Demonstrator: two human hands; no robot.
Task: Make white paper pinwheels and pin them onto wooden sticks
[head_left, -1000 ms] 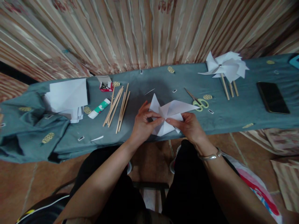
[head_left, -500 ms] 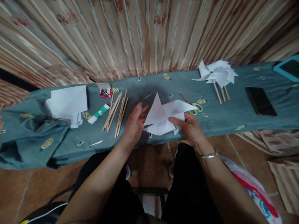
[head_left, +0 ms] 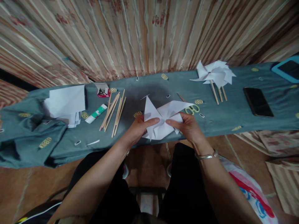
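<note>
A white paper pinwheel (head_left: 161, 128), without a stick, is held between my two hands above the front of the cloth-covered table. My left hand (head_left: 139, 127) grips its left side, the thumb lying on the paper close to the centre. From the right, my right hand (head_left: 188, 125) pinches it with the thumb pressed near the centre folds. One blade points up and another reaches out to the upper right. The fingers beneath the paper are hidden. Just beyond my right hand lie scissors (head_left: 192, 109) with pale green handles.
Wooden sticks (head_left: 114, 113), a glue tube (head_left: 96, 114) and a red box of metal pins (head_left: 103, 91) lie to the left, by stacked paper (head_left: 67, 99). Finished pinwheels (head_left: 216, 73), a phone (head_left: 258, 101) and a blue-framed device (head_left: 286, 69) lie to the right. A curtain (head_left: 144, 37) hangs behind.
My left hand has moved right from beside the pinwheel and now grips its left side, thumb near the centre. The right hand keeps its hold. The view has shifted slightly.
</note>
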